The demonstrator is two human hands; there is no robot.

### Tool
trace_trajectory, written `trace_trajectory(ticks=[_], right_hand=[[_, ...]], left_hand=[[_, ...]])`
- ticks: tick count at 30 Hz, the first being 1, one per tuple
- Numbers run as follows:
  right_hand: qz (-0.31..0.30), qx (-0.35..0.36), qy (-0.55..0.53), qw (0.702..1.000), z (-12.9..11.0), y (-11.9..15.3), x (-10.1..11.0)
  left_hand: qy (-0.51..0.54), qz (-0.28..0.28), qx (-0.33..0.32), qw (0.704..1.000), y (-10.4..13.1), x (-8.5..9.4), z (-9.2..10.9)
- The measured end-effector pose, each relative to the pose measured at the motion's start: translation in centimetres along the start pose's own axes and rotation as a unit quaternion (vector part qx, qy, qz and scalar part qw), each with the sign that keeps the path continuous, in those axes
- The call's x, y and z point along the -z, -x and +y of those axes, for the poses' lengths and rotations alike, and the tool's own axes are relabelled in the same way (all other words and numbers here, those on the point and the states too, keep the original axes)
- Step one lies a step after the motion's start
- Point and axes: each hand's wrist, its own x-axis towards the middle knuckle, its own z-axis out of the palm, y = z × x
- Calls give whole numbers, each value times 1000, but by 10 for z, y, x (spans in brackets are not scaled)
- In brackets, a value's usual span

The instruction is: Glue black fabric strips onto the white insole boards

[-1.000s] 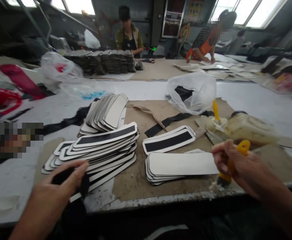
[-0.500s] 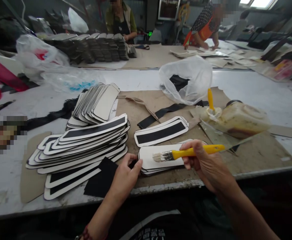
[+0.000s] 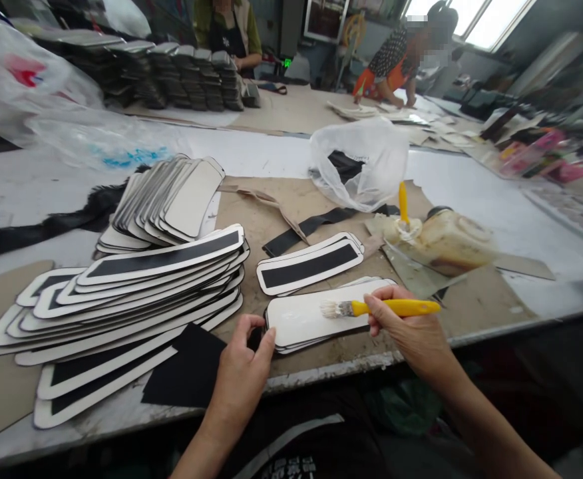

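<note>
In my right hand [image 3: 411, 332] is a flat paintbrush [image 3: 396, 307] with a yellow handle, fingers closed around it. Its pale bristles rest on the top white panel [image 3: 301, 316] of a small stack, where a wet-looking patch shows. My left hand [image 3: 244, 362] grips the left end of that stack with thumb and curled fingers; some fingertips are hidden. Just behind lies another small pile of white panels with a black strip [image 3: 314, 266] on top. Black rectangular sheets [image 3: 186, 366] lie left of my left hand.
A large fanned pile of black-centred panels [image 3: 136, 299] is at left, plain white panels [image 3: 192, 203] behind it. A second yellow brush handle [image 3: 404, 201] stands by a glue-stained plastic container [image 3: 456, 239]. A plastic bag [image 3: 359, 159] sits further back. Two people work across the table.
The brush has moved a little to the right along the white panel. My left hand stays at the stack's left end. The camera view has shifted and tilted.
</note>
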Motion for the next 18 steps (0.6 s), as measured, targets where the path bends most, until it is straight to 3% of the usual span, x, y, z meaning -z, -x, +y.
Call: trace_trajectory(ticks=[5, 12, 18], right_hand=[[58, 12, 126, 990, 3, -2, 30], [110, 128, 273, 947, 10, -2, 53], [145, 191, 298, 924, -4, 16, 67]], left_hand=[[-12, -16, 34, 999, -1, 0, -3], [-27, -22, 34, 999, -1, 0, -5], [-17, -15, 35, 999, -2, 2, -3]])
